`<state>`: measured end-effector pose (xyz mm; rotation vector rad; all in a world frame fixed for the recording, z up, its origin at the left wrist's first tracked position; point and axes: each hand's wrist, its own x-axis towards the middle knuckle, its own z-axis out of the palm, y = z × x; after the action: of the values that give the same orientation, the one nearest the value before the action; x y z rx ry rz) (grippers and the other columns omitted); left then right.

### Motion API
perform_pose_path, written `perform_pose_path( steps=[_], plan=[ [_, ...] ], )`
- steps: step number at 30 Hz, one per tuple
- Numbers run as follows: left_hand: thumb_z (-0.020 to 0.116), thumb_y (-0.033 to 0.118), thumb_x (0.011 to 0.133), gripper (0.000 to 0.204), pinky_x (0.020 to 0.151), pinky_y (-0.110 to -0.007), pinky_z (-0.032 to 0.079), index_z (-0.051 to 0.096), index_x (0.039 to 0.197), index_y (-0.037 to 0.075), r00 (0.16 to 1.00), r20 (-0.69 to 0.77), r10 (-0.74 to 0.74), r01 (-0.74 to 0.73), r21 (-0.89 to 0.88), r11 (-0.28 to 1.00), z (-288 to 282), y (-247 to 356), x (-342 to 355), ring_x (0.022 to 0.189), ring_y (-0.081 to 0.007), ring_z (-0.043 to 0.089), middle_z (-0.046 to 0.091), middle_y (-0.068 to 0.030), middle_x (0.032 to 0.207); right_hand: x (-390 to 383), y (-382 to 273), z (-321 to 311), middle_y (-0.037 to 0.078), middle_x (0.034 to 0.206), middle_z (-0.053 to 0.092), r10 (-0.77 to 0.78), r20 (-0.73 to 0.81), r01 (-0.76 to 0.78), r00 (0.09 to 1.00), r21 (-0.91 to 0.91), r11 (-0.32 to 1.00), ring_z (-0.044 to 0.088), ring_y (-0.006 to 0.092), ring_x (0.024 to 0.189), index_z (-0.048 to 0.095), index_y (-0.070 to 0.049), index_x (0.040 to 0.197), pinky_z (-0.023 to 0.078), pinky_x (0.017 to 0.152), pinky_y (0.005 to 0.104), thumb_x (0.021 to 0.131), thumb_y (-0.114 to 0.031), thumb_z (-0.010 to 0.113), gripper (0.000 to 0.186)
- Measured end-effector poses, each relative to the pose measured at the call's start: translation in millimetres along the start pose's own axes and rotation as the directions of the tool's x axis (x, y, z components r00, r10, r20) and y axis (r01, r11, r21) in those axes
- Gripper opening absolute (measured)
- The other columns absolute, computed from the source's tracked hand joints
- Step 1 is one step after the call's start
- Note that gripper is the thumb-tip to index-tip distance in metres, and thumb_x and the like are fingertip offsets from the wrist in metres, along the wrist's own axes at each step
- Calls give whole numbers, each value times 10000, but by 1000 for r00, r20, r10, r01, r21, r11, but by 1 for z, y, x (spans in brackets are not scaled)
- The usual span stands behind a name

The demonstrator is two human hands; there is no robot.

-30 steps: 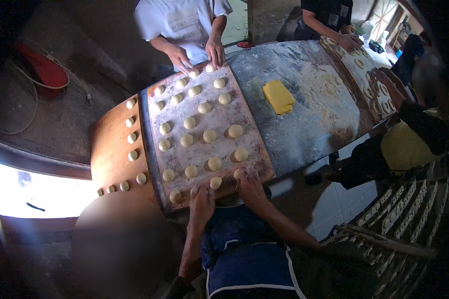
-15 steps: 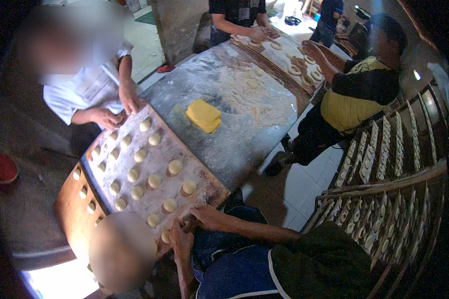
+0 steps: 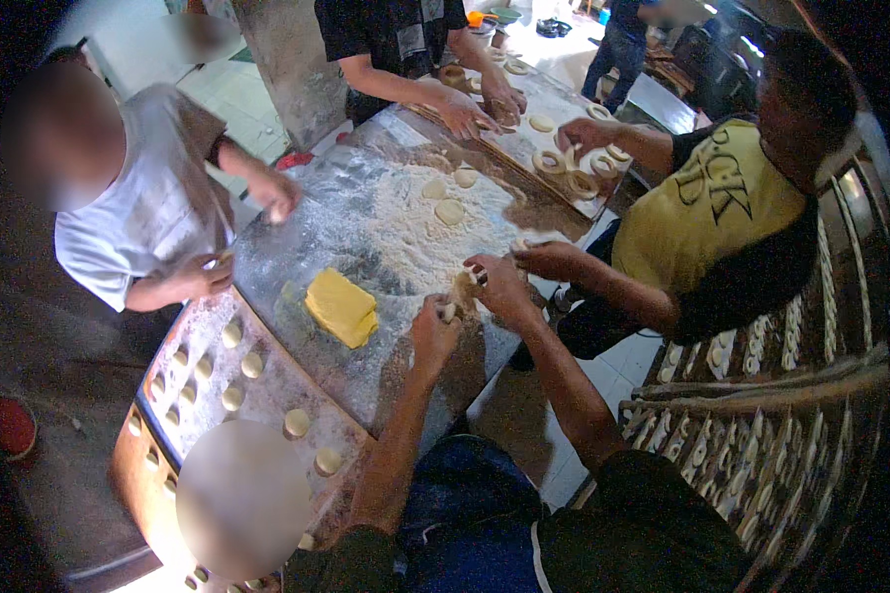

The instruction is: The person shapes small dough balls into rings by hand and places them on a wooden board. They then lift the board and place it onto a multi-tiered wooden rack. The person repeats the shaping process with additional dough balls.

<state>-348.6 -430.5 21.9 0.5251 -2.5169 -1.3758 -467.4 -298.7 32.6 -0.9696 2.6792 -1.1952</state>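
My left hand point(image 3: 433, 336) is raised over the near edge of the steel worktable point(image 3: 415, 390), its fingers closed around a small pale piece of dough point(image 3: 449, 312). Close beside it, my right hand point(image 3: 504, 294) has its fingers curled in over a pale bit that looks like dough too, mostly hidden. Some tan, blurred stuff lies between the fingertips. Beyond the hands spreads a patch of white flour point(image 3: 396, 222) with a few flat dough rounds point(image 3: 449, 212) on it. A yellow block point(image 3: 341, 308), like dough or fat, sits left of my hands.
Dough balls point(image 3: 297, 422) stand on a floured board point(image 3: 277, 376) at the left, by a co-worker in a white shirt point(image 3: 158, 178). Far right, two co-workers handle dough rings point(image 3: 582, 185) on another board; one reaches near my right hand. Racks point(image 3: 732, 445) of shaped dough fill the right.
Both my hands have moved from the edge of the dough-ball board to over the flour end of the table. The view has shifted, and the co-workers' hands have moved.
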Motion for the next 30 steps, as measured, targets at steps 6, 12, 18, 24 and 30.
perform_pose_path(
  steps=[6,12,18,24,30],
  plan=[
    [672,131,769,377,869,-459,445,546,1107,20,974,-190,123,-103,115,988,8,-1,-30,974,-369,572,595,-177,1049,4,-3,6,194,855,584,-41,-7,35,999,-392,919,568,387,835,554,-38,834,448,702,479,728,-136,696,203],
    [643,170,868,297,829,-373,496,602,1098,-14,962,-210,-176,89,-368,926,-31,6,-57,939,-272,634,652,-164,1010,-39,-50,17,90,785,595,198,83,-213,977,264,941,599,196,727,521,-29,835,479,625,326,698,-120,763,293],
    [617,106,887,206,756,-305,516,628,1058,-9,927,-255,-274,134,-457,879,-99,0,-119,849,-177,632,669,-124,954,-89,-133,70,97,836,633,46,81,-80,996,499,863,632,178,733,488,-52,1036,515,640,313,711,-59,755,421],
    [571,85,914,194,727,-300,515,598,1087,1,904,-308,-297,88,-544,834,-169,-27,-192,829,-160,615,655,-103,948,-117,-205,102,96,920,605,-242,505,-250,828,721,646,628,182,812,399,-43,1163,535,691,309,768,39,642,471],
    [534,42,900,290,785,-350,517,479,1183,61,938,-284,-200,-200,-913,356,-190,-58,-264,906,-201,604,596,-81,1020,-152,-243,142,73,962,577,-145,700,-599,699,684,416,603,168,781,465,-42,1142,522,635,269,902,-222,536,308]
  ],
)
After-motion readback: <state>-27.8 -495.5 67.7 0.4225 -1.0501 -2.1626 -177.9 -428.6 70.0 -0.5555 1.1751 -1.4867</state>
